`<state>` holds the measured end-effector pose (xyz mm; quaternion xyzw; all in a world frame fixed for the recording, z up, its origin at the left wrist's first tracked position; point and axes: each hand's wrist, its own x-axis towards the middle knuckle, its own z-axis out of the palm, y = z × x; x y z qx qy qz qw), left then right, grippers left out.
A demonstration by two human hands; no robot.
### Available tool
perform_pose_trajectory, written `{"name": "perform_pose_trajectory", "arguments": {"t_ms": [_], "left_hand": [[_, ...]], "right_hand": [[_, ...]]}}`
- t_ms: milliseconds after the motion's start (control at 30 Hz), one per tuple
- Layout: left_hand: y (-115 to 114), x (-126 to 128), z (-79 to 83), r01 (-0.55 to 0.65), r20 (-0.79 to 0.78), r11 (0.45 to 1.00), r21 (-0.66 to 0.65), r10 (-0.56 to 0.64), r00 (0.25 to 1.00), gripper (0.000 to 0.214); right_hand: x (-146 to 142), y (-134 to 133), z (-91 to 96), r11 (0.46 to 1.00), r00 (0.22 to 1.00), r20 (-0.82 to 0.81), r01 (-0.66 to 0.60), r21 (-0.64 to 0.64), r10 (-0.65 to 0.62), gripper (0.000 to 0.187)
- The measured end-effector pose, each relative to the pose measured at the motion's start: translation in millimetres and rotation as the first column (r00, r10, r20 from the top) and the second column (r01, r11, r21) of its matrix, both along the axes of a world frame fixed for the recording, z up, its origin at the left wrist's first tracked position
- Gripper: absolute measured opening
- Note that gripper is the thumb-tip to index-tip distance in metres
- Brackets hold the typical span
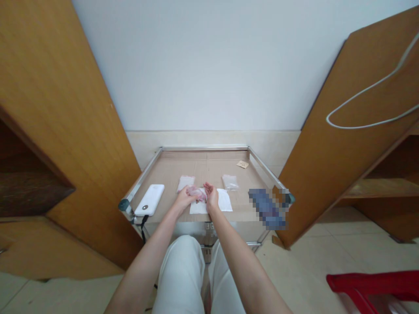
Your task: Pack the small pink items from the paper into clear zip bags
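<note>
My left hand (185, 198) is closed on a small clear plastic bag with pinkish marks (198, 193), pinching its left side. Close by on the bag's right, my right hand (211, 196) is turned palm inward with its fingers loosely curved and apart; I see nothing held in it. Beneath both hands lies a white paper sheet (225, 200), flat on the table and partly covered by them. Just beyond the left hand is a small packet with a pink edge (186, 183). A clear packet with white contents (231, 182) lies farther right.
The brown table top (203, 163) has a raised metal rim (204, 148). A white power bank or similar device (149, 200) with a black strap sits at left. A beige paper tag (242, 164) is at the back right, a pixelated dark object (266, 207) at right. Wooden cabinets (314, 144) flank the table.
</note>
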<state>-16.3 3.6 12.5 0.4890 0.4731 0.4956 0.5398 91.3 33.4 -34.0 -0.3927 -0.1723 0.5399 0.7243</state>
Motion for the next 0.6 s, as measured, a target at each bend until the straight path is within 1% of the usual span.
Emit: {"name": "perform_pose_trajectory", "arguments": {"t_ms": [67,200,367,500,600], "left_hand": [[-2.2,-2.4,-0.5,-0.018,0.017,1.000,-0.001,0.018,1.000,0.046],[-7.6,-7.1,-2.8,-0.013,0.091,1.000,0.013,0.012,0.996,0.045],[-8.4,-8.6,-10.9,-0.037,0.200,0.999,0.014,0.034,0.979,0.044],[-7.4,-7.2,-16.3,-0.035,0.312,0.999,0.015,0.029,0.949,0.042],[-9.0,-7.2,-16.0,-0.026,0.397,1.000,0.004,0.023,0.917,0.042]], "right_hand": [[0.3,-0.2,-0.5,1.000,1.000,0.015,-0.008,0.007,0.007,0.025],[0.7,-0.1,-1.7,1.000,0.998,0.060,-0.018,0.012,0.017,0.024],[1.1,-1.0,-1.9,1.000,0.993,0.115,-0.022,0.011,0.021,0.024],[0.7,-1.8,0.1,1.000,0.994,0.112,-0.011,0.017,0.009,0.023],[-1.1,-2.4,2.1,0.999,0.990,0.139,0.019,0.040,-0.024,0.019]]}}
